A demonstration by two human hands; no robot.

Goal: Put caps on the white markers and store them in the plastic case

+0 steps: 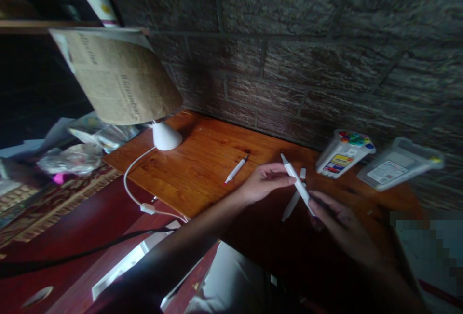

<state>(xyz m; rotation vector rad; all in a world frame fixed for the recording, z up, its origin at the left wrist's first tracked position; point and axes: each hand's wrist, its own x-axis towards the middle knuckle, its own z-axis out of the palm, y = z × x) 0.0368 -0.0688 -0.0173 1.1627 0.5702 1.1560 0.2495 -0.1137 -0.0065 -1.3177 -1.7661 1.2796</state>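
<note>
A white marker is held slanted above the wooden table, its uncapped tip pointing up and away. My left hand pinches it near the tip end. Around its lower end, the fingers of my right hand are closed. Beneath the held marker lies another white marker, partly covered by it, and a small white cap sits just beyond. To the left of my left hand, a third white marker rests on the wood, with a dark tip and a pinkish-red end.
A clear box of markers with coloured caps stands at the right, beside a clear plastic container. A lamp with a newsprint shade is at the left, its white cord hanging over the edge. Behind is a brick wall.
</note>
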